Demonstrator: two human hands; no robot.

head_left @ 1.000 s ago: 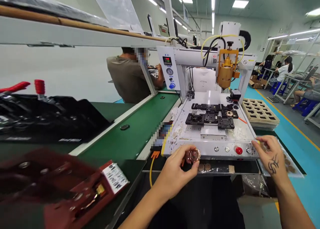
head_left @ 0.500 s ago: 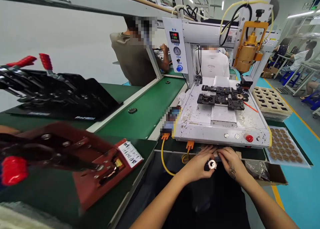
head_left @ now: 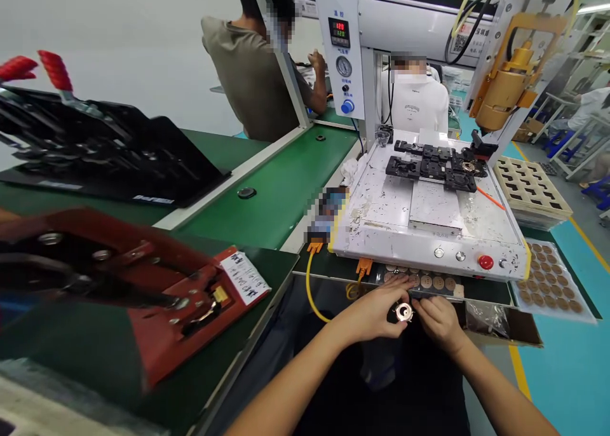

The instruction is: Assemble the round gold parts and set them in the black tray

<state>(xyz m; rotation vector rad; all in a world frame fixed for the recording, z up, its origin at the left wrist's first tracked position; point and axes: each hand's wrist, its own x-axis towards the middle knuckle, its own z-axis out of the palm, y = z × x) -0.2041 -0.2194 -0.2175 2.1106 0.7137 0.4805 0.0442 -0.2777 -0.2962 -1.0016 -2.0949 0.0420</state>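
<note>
In the head view, my left hand (head_left: pixel 372 312) pinches a small round rose-gold watch case (head_left: pixel 403 312) between thumb and fingers, its open face turned up to me. My right hand (head_left: pixel 442 323) is close on its right, fingers curled in and fingertips pressed together near the case's edge. What those fingertips hold, if anything, is too small and hidden to make out. Just beyond both hands, a strip of round brown discs (head_left: pixel 426 281) lies along the bench edge under the machine, partly covered by my left fingers.
A white dispensing machine (head_left: pixel 381 239) stands ahead, with black fixtures (head_left: pixel 431 163) on its bed. A red toggle press (head_left: pixel 185 315) is at left, black clamps (head_left: pixel 109 150) behind it. At right are a disc sheet (head_left: pixel 548 277), a stacked tray (head_left: pixel 528 182) and a cardboard box (head_left: pixel 521 331). Two people sit beyond.
My right hand has drawn back from the disc strip to beside the watch case, its fingers now more curled. My left hand still holds the case. The view has tilted down and shifted.
</note>
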